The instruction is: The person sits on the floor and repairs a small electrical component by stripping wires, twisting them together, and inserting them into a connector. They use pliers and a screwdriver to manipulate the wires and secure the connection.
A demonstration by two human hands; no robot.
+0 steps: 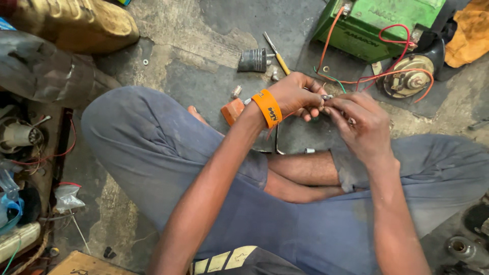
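I sit cross-legged on a concrete floor. My left hand [298,94], with an orange wristband [268,108] on the wrist, pinches a small metal part [326,97] together with my right hand [359,125]. Both hands meet fingertip to fingertip over my knees. Red and green wires [356,80] run from near the fingers toward a round horn [407,77] and a green battery [377,23] at the upper right. What exactly the fingers hold is mostly hidden.
A yellow-handled screwdriver [276,53], a black ribbed rubber piece [253,60], an orange block [232,110] and small bolts [236,91] lie on the floor ahead. Clutter of parts and wires [25,137] fills the left side. An orange cloth [471,33] lies at the top right.
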